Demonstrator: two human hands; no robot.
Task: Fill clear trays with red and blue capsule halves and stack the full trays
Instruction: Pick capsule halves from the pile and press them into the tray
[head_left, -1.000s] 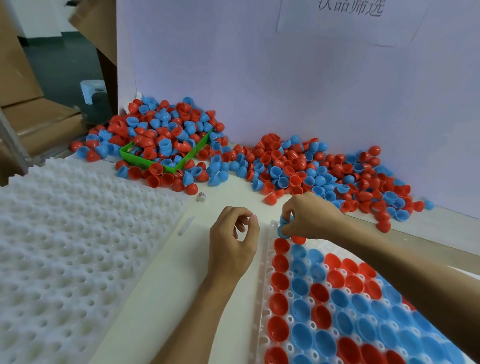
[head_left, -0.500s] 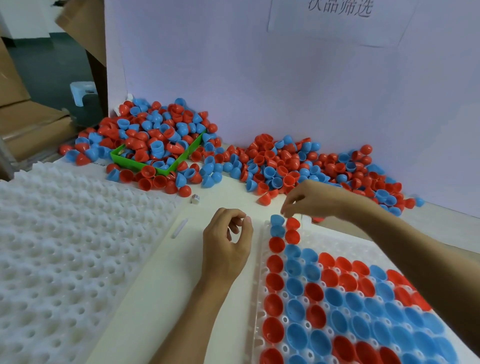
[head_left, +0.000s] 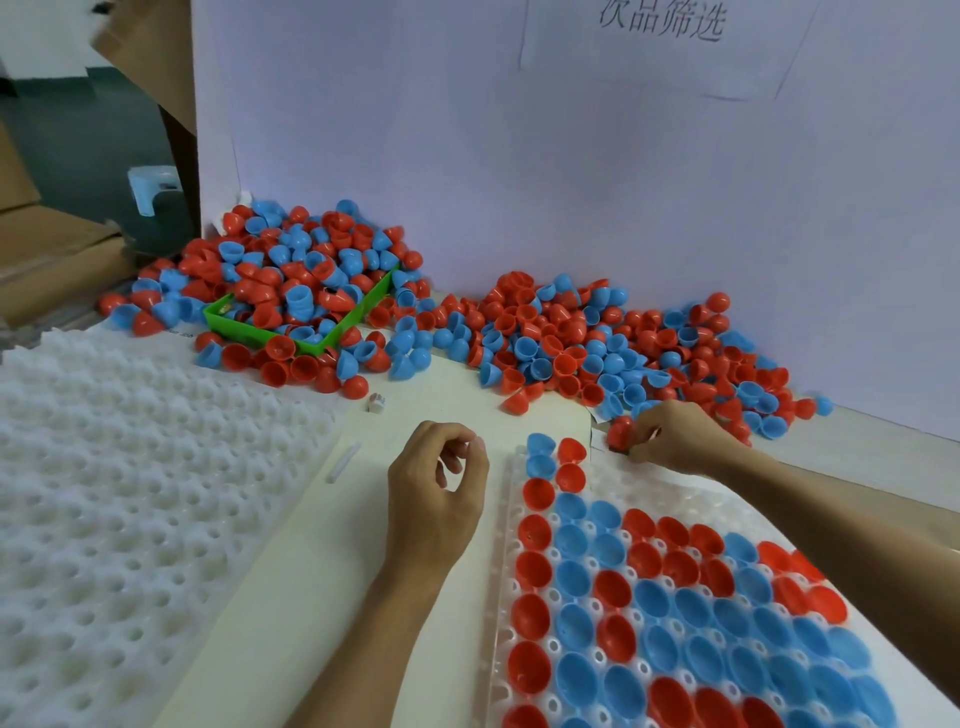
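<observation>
Tray filling in progress — right hand (head_left: 670, 436) pinches a red capsule half (head_left: 619, 432) at frame centre-right, left hand (head_left: 441, 483) loosely curled, empty — next, seat it in a vacant pocket of the clear tray (head_left: 670, 499).

A pale lavender backing board (head_left: 571, 182) stands upright along the far edge of a cream-white tabletop (head_left: 291, 545). A white paper sheet with dark printed characters (head_left: 670, 41) is fixed near the board's top. To the left, brown cardboard panels (head_left: 47, 254) lean beside a dark grey floor (head_left: 67, 119), where a small light-blue plastic stool (head_left: 153, 187) stands.
</observation>
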